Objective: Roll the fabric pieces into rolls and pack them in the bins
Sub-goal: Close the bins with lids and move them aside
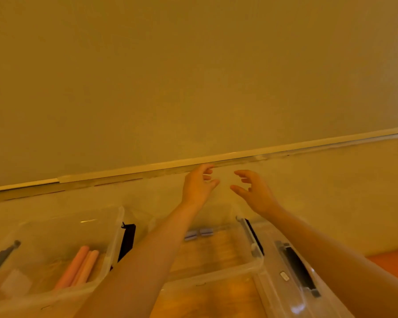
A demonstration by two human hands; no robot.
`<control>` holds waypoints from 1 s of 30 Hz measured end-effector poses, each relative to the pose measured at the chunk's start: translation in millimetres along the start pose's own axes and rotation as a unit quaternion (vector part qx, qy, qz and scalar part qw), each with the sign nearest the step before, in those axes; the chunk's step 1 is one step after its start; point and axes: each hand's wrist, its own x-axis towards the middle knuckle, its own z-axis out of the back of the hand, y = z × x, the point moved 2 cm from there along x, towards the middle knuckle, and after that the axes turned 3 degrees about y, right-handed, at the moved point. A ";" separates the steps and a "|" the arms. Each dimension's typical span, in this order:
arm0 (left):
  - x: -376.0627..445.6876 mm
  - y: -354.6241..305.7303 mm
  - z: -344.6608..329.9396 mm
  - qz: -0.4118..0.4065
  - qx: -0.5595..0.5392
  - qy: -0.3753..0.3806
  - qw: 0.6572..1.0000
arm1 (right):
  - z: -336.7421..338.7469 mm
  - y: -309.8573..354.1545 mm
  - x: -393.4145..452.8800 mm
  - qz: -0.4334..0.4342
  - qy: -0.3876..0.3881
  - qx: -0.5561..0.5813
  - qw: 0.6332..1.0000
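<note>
My left hand (199, 185) and my right hand (254, 191) are both stretched far forward above the bins, palms facing each other, fingers loosely curled, holding nothing. Below my arms stands a clear plastic bin (248, 267) with two small grey-lilac fabric rolls (199, 234) at its far end. A second clear bin (115, 228) at the left holds several pink fabric rolls (79, 267) lying side by side.
A clear lid with a black handle (296, 269) leans at the right of the middle bin. A black clip (128, 242) sits between the two bins. A wall with a white trim strip (193, 160) rises behind. Orange floor (391, 262) shows at the right.
</note>
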 end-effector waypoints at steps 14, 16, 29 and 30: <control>-7.5 -51.9 -76.0 0.038 0.001 0.026 0.999 | 109.0 -47.7 -32.0 -0.046 -0.005 -0.032 0.998; -11.3 -47.3 -88.3 0.043 0.003 0.036 0.998 | 111.5 -61.2 -39.0 -0.061 -0.014 -0.031 0.998; 11.1 -21.4 -156.1 0.004 0.011 0.129 0.992 | 123.1 -132.1 -58.4 -0.156 -0.089 -0.067 0.982; 15.3 -20.8 -161.9 -0.003 0.013 0.138 0.990 | 124.8 -136.4 -58.6 -0.163 -0.092 -0.075 0.979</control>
